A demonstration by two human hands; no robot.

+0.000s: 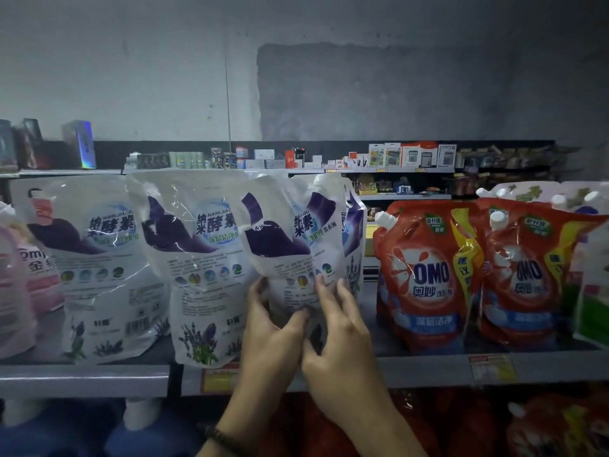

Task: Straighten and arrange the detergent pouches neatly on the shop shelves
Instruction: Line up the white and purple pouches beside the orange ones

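Observation:
Three white and purple detergent pouches stand in a row on the grey shelf [85, 377]: one on the left [95, 258], one in the middle [197, 258], and a third [290, 239] tilted and creased. My left hand [270, 331] grips the lower left side of that third pouch, thumb across its front. My right hand [339, 328] holds its lower right side, fingers up along the front. Another white and purple pouch [354, 235] stands behind it, mostly hidden. Two red OMO pouches [425, 278] [527, 275] stand to the right.
Pink pouches [23, 278] stand at the far left and a green and white pouch [593, 285] at the far right. More red pouches [543, 423] fill the shelf below. A far shelf [329, 159] holds small boxes. Price tags [491, 367] hang on the shelf edge.

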